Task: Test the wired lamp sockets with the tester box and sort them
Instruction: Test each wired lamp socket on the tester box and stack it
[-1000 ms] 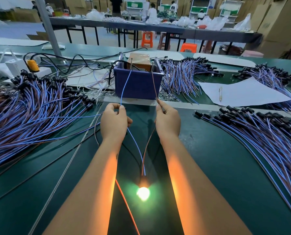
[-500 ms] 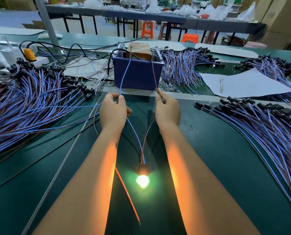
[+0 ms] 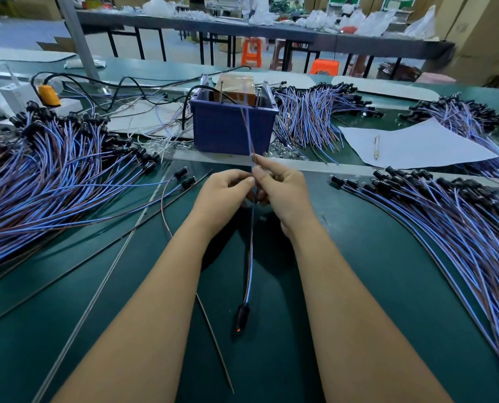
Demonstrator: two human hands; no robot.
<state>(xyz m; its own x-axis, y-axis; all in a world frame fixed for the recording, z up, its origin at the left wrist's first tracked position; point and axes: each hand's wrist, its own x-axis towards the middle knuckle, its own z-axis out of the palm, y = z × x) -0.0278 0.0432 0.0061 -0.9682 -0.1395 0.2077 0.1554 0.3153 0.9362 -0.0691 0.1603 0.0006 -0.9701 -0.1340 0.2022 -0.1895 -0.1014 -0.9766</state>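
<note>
- Surface [image 3: 359, 286]: sorted bundles lie at both sides; tester box [image 3: 232, 126] stands ahead, centre.
- Hands: left hand [image 3: 225, 193] and right hand [image 3: 280, 189], earlier apart at the box, now meet and pinch both leads together.
- Socket [image 3: 242, 317]: bright a second ago, now nearly dark; test apparently complete, sorting next.

Socket [image 3: 242, 315]: black, lower centre of frame, faint orange glow at its tip, its blue and brown wires [image 3: 251, 251] running together up the frame. Tester box [image 3: 232, 128]: blue, upper centre. Socket bundles: left pile [image 3: 53, 175], right pile [image 3: 452, 216].
</note>
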